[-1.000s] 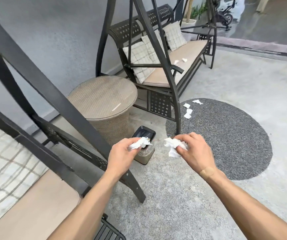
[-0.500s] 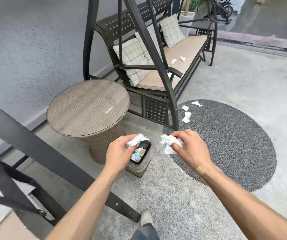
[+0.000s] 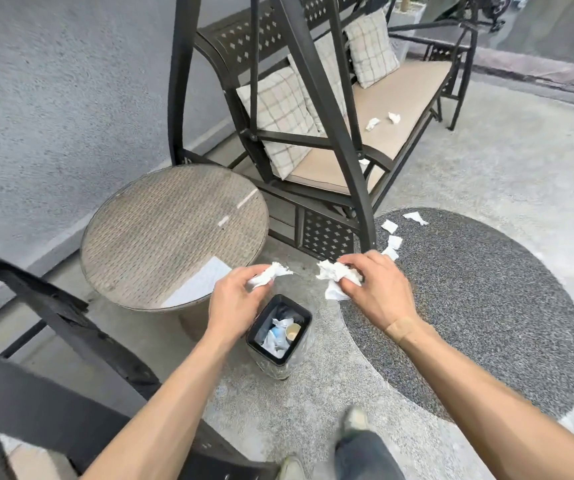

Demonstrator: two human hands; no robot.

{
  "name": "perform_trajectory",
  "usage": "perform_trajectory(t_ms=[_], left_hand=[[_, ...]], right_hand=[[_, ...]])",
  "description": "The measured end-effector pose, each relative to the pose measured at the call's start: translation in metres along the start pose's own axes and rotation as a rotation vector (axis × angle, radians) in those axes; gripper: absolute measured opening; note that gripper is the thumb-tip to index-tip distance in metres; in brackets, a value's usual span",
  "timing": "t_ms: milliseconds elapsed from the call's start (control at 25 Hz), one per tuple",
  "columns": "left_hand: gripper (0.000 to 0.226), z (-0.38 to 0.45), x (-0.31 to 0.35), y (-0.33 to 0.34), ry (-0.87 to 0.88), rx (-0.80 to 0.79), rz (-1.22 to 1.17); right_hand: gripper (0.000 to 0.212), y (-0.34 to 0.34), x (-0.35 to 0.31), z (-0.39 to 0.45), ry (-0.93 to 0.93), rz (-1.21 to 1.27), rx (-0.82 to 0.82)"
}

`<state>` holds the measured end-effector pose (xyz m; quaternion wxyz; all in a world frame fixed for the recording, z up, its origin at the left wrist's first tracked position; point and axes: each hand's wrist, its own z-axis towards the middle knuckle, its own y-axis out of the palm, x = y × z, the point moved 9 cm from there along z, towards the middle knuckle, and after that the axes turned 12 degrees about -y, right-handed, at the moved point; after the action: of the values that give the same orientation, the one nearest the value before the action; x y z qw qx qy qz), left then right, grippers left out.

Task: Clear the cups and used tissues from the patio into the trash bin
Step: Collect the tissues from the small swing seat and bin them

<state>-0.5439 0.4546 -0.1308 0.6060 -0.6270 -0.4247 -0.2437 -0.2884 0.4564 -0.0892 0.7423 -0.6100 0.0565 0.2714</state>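
A small black trash bin (image 3: 304, 315) stands on the concrete floor below my hands, with tissues and a paper cup (image 3: 292, 331) inside. My left hand (image 3: 235, 299) grips a crumpled white tissue (image 3: 271, 273) just above the bin's far left rim. My right hand (image 3: 375, 289) holds a bigger wad of tissues (image 3: 334, 277) to the right of the bin, over the rug's edge. Several loose tissues (image 3: 394, 237) lie on the round grey rug (image 3: 486, 306). Two more tissues (image 3: 382, 121) rest on the swing bench seat (image 3: 399, 98).
A round wicker side table (image 3: 174, 233) stands left of the bin. The dark metal swing bench with checked cushions (image 3: 278, 116) fills the back. Another swing's dark frame (image 3: 53, 341) crosses the lower left. My shoes (image 3: 354, 420) are on the floor below.
I have stepped closer: the bin now lies right under my hands and its inside shows. Both hands keep hold of their tissues. The near swing frame has slid to the lower left.
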Motion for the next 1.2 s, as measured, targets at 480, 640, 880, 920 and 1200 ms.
perform_trajectory(t_ms=[480, 640, 880, 920, 1200], left_hand=[[0.023, 0.096, 0.007, 0.04, -0.255, 0.248, -0.036], [0.028, 0.097, -0.011, 0.039, -0.36, 0.316, -0.014], [0.031, 0.092, -0.072, 0.039, -0.504, 0.365, 0.036], [0.033, 0.09, -0.083, 0.042, -0.523, 0.356, 0.052], [0.032, 0.101, -0.194, 0.089, -0.669, 0.26, 0.107]], right_hand=[[0.03, 0.072, 0.059, 0.171, -0.292, 0.102, -0.238], [0.031, 0.104, 0.05, 0.197, -0.401, 0.118, -0.334], [0.035, 0.178, 0.032, 0.193, -0.491, 0.156, -0.492], [0.035, 0.193, 0.03, 0.189, -0.495, 0.159, -0.528], [0.037, 0.33, 0.043, 0.16, -0.473, 0.151, -0.666]])
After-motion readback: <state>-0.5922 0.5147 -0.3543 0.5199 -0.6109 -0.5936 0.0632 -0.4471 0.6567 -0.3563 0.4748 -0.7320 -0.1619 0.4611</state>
